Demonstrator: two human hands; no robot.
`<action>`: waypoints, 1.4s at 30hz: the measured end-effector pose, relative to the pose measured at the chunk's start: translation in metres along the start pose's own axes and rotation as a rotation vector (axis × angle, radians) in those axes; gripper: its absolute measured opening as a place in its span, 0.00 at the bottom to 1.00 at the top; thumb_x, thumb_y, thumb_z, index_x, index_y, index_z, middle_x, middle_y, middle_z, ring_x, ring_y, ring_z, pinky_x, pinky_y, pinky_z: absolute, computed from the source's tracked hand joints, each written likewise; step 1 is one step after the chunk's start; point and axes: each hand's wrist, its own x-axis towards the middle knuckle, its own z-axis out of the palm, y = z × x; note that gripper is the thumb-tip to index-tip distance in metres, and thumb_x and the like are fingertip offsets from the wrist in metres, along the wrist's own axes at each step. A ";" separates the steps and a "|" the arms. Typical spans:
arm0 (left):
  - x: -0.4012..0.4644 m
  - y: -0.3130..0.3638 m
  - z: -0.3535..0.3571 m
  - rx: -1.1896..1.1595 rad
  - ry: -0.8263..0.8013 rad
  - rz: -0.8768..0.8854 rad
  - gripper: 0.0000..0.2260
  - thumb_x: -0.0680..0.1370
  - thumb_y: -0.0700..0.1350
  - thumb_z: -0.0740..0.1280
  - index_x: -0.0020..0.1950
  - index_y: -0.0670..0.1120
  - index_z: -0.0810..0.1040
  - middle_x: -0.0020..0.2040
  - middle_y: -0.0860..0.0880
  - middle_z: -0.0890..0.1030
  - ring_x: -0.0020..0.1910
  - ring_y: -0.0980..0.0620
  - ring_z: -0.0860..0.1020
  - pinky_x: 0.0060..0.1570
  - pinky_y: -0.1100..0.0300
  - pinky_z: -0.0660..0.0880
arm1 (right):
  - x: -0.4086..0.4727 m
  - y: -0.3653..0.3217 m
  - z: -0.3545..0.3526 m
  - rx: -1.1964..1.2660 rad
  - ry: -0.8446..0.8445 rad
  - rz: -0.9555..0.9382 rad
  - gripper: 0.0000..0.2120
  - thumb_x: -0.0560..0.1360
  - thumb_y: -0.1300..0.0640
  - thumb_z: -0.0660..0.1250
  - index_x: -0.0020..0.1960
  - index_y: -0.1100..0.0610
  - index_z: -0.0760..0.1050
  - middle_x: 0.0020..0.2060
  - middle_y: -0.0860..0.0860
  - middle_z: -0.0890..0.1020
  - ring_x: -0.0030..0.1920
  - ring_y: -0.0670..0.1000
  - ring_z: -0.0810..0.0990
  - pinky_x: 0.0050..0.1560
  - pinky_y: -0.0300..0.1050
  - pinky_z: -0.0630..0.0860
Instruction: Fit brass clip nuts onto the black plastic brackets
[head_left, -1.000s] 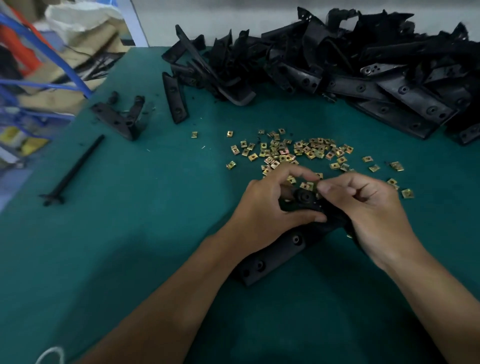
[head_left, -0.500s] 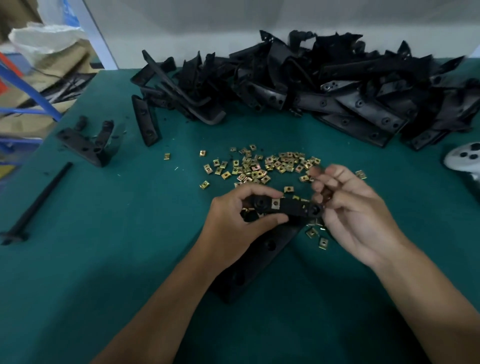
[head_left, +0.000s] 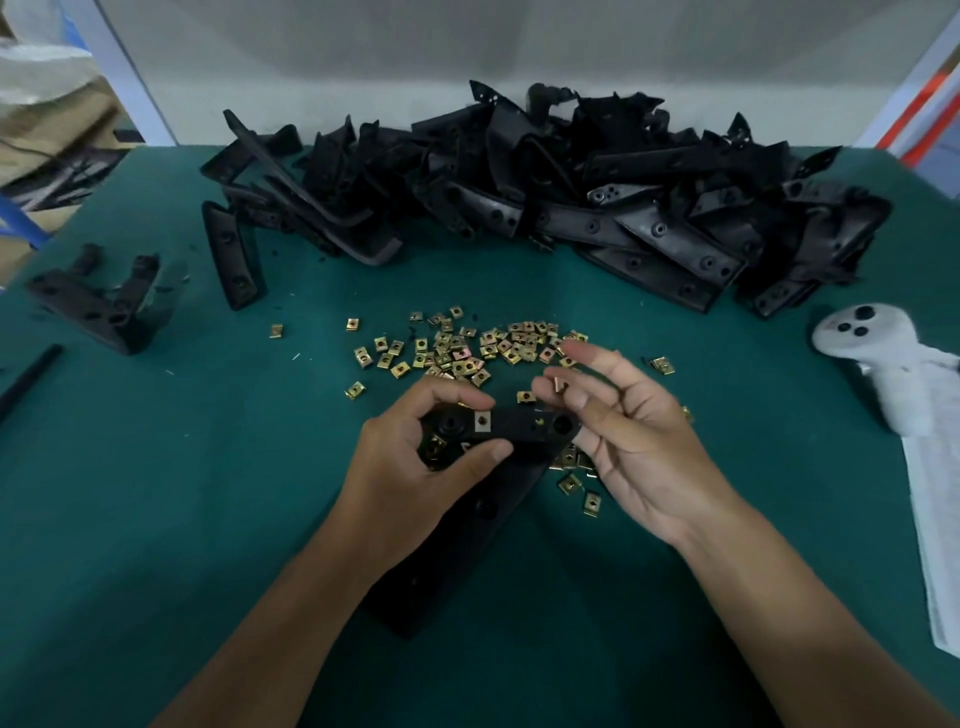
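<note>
Brass clip nuts (head_left: 470, 349) lie scattered in a loose patch at the middle of the green counter (head_left: 156, 467), with a few more (head_left: 579, 483) just beside the right hand. 1 black plastic bracket (head_left: 524, 423) is held above the counter, nearer the front edge than the back. The left hand (head_left: 415, 467) forms the grip on the bracket: thumb and curled fingers are closed round its left end. 1 clip nut (head_left: 482, 421) sits fitted on the bracket, just beside the left fingertips. The right hand (head_left: 634, 441) is palm-up with fingers loosely spread, touching the right end of the bracket; a small brass-coloured piece (head_left: 560, 385) shows at its fingertips, but whether it is pinched cannot be determined. A large pile of brackets (head_left: 545, 197) runs along the back edge. 1 separate bracket (head_left: 104, 301) lies near the left edge. A white object (head_left: 883, 358) rests near the right edge.
</note>
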 end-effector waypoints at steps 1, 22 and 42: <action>0.000 0.000 0.000 -0.002 -0.003 -0.007 0.12 0.70 0.58 0.75 0.52 0.62 0.79 0.47 0.56 0.84 0.41 0.56 0.82 0.39 0.63 0.80 | 0.000 -0.001 0.001 -0.018 0.016 -0.007 0.14 0.73 0.64 0.68 0.58 0.56 0.82 0.49 0.56 0.86 0.54 0.54 0.86 0.48 0.42 0.82; -0.001 0.002 0.001 0.062 0.006 0.006 0.12 0.70 0.58 0.73 0.52 0.62 0.78 0.46 0.59 0.83 0.42 0.57 0.82 0.41 0.68 0.76 | 0.001 0.000 -0.003 -0.046 0.036 -0.033 0.09 0.74 0.62 0.68 0.50 0.56 0.86 0.45 0.49 0.85 0.46 0.47 0.84 0.45 0.37 0.79; -0.001 0.000 0.002 0.074 0.034 0.012 0.12 0.70 0.58 0.73 0.51 0.63 0.78 0.48 0.60 0.83 0.43 0.58 0.81 0.41 0.69 0.76 | 0.003 -0.001 -0.005 -0.006 0.045 0.001 0.13 0.76 0.61 0.68 0.59 0.58 0.84 0.46 0.50 0.84 0.47 0.46 0.83 0.50 0.39 0.80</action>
